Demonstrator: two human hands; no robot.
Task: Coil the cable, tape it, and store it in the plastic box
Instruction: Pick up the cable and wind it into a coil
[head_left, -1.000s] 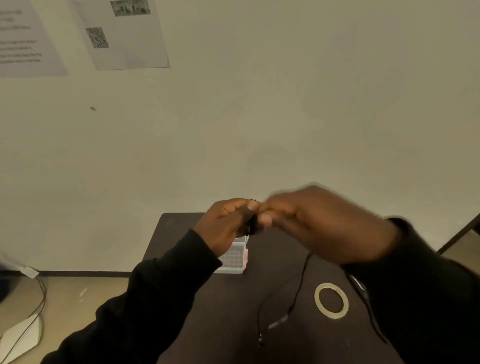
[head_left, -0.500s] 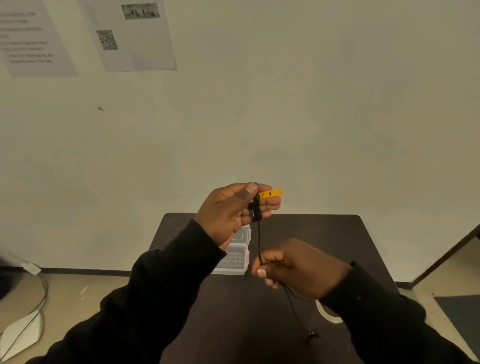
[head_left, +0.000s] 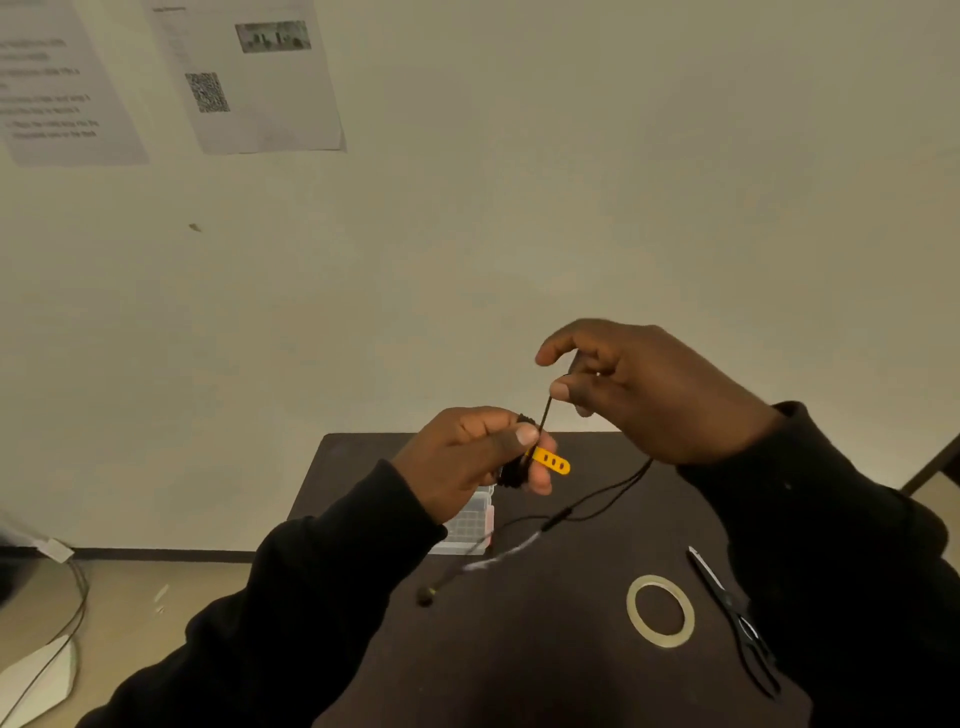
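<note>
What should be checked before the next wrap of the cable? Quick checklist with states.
1. Coil held: left hand pinches the wound bundle with the yellow strap sticking out. Ok.
2. Feed strand gripped: right hand holds the cable above the coil. Ok.
3. Slack free: loose tail hangs down over the table, no knots seen. Ok.
4. Coil finished: tail unwound. Not ok.
5. Tape roll and scissors on table at right. Ok.
6. Plastic box open: mostly hidden behind left hand. Cannot tell.
</note>
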